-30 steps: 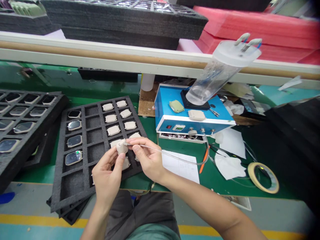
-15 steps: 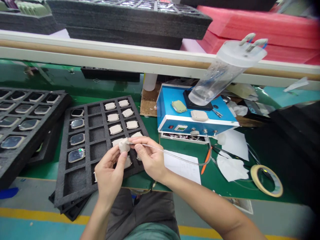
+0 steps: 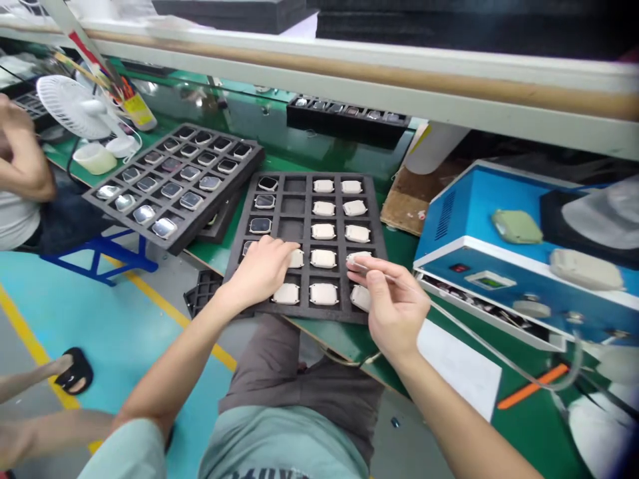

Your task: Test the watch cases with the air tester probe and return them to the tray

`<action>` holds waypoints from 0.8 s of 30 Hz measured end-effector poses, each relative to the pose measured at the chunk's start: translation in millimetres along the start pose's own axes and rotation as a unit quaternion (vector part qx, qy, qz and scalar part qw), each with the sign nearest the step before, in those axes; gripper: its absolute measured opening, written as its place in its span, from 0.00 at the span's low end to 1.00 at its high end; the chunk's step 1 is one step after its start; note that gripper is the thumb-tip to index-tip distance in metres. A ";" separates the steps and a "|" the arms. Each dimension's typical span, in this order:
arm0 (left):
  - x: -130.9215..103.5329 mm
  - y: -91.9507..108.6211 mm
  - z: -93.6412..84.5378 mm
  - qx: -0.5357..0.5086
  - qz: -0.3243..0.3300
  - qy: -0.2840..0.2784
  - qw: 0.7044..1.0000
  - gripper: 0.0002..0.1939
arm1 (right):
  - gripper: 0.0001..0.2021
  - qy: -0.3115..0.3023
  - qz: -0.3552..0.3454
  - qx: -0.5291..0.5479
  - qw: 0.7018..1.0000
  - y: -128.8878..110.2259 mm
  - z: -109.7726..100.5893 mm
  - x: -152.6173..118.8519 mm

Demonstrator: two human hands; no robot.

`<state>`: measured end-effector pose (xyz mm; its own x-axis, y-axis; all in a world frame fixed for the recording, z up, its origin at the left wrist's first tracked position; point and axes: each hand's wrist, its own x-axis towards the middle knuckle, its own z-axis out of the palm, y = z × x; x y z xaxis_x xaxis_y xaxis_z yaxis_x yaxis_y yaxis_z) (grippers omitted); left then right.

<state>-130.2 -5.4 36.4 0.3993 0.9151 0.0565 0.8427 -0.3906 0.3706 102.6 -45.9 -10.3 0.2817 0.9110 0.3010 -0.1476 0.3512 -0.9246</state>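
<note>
My left hand [image 3: 267, 269] reaches over the black foam tray [image 3: 292, 185], its fingertips at a beige watch case [image 3: 296, 259] in the second column. The fingers partly cover that case, and the thumb is hidden. Pinched in my right hand [image 3: 397, 303] is a thin clear tube [image 3: 462, 319] with a slim tip, above the tray's right column. The tube runs to the front of a blue machine [image 3: 504, 249]. More beige watch cases [image 3: 323, 258] fill the right columns, backs up. Dark-screened watches [image 3: 260, 225] sit in the left column.
Another foam tray of watches [image 3: 190, 173] lies left, on stacked trays. A green case [image 3: 516, 226] and a beige case [image 3: 586, 268] rest on the machine. Nearby are white paper [image 3: 459, 366] and an orange tool [image 3: 532, 386]. A co-worker's arm [image 3: 24, 153] and a fan [image 3: 74, 106] are far left.
The view has swung left. My left hand has lowered the beige watch case from mid-air into a second-column slot. My right hand has moved the tube tip away from that case.
</note>
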 end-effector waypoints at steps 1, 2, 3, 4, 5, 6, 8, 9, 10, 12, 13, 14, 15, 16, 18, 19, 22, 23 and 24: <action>-3.3 -4.0 -0.8 -0.001 0.004 0.024 1.000 0.22 | 0.09 0.002 0.003 0.001 1.000 0.1 -0.1 0.3; -8.1 -8.4 -2.5 -0.002 0.001 0.063 0.998 0.23 | 0.09 0.004 0.005 0.002 1.000 0.2 -0.2 0.6; -14.0 -13.3 -5.3 0.000 -0.007 0.101 0.995 0.23 | 0.09 0.005 0.008 0.002 1.000 0.3 -0.3 0.8; -20.1 -18.6 -9.0 0.008 -0.020 0.124 0.992 0.22 | 0.10 0.003 0.012 0.001 1.000 0.2 -0.5 0.8; -25.5 -23.8 -13.3 0.022 -0.035 0.128 0.991 0.20 | 0.10 -0.001 0.015 -0.001 1.000 0.0 -0.7 0.8; -29.4 -28.5 -17.8 0.040 -0.048 0.110 0.992 0.19 | 0.10 -0.005 0.017 -0.002 1.000 -0.3 -0.9 0.7; -31.2 -35.3 -25.9 0.081 -0.057 0.042 0.994 0.19 | 0.09 -0.012 0.020 -0.003 1.000 -0.6 -1.4 0.4; -29.1 -37.3 -29.1 0.107 -0.057 0.011 0.993 0.20 | 0.09 -0.012 0.019 -0.001 1.000 -0.7 -1.7 0.3; -25.7 -38.5 -31.9 0.132 -0.054 -0.010 0.990 0.21 | 0.09 -0.011 0.018 0.002 1.000 -0.5 -2.0 0.3; -17.9 -39.9 -35.7 0.166 -0.039 -0.035 0.985 0.23 | 0.09 -0.004 0.019 0.006 1.000 0.1 -2.5 0.5; -15.1 -40.3 -36.6 0.169 -0.027 -0.042 0.984 0.23 | 0.10 0.000 0.020 0.006 1.000 0.4 -2.6 0.7; -13.8 -40.6 -36.8 0.162 -0.017 -0.042 0.986 0.23 | 0.10 0.003 0.021 0.005 1.000 0.6 -2.5 0.9; -13.9 -40.2 -35.9 0.145 -0.014 -0.031 0.989 0.22 | 0.10 0.005 0.022 0.004 1.000 0.7 -2.3 1.2; -15.2 -38.9 -33.8 0.116 -0.022 -0.002 0.993 0.21 | 0.11 0.007 0.023 0.002 1.000 0.5 -1.9 1.3; -19.1 -31.3 -24.8 0.008 -0.065 0.096 0.993 0.21 | 0.11 0.010 0.019 -0.005 1.000 -0.4 -0.5 1.5; -20.3 -24.4 -17.6 -0.077 -0.092 0.148 0.982 0.21 | 0.11 0.011 0.015 -0.008 1.000 -0.9 0.3 1.6; -15.6 8.1 12.3 -0.379 -0.149 0.213 0.888 0.27 | 0.11 0.017 -0.003 -0.014 1.000 -2.0 2.4 2.0; -11.2 21.0 23.5 -0.459 -0.157 0.207 0.849 0.30 | 0.11 0.020 -0.010 -0.015 1.000 -1.9 2.7 2.3; -6.1 33.7 34.1 -0.522 -0.162 0.200 0.813 0.32 | 0.11 0.023 -0.015 -0.016 0.999 -1.6 2.7 2.7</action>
<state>-91.9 -27.6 17.0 -0.1082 0.9939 0.0197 0.0313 -0.0164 0.9994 101.0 -43.4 -7.4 0.3283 0.8891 0.3188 -0.1074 0.3705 -0.9226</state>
